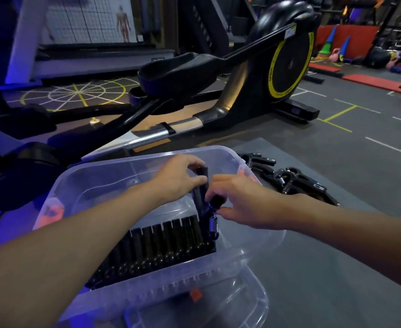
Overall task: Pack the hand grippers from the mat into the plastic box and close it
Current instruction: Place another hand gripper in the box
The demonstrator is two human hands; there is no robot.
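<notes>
The black foam-handled hand gripper with a steel coil spring (205,204) stood nearly upright over the clear plastic box (133,166), spring end down, just beside the packed row of black grippers (166,242). The left hand (178,178) pinched its upper handle; the right hand (239,200) pinched the lower one. Loose black grippers (289,178) lay on the grey mat (336,245), nearer the right hand.
</notes>
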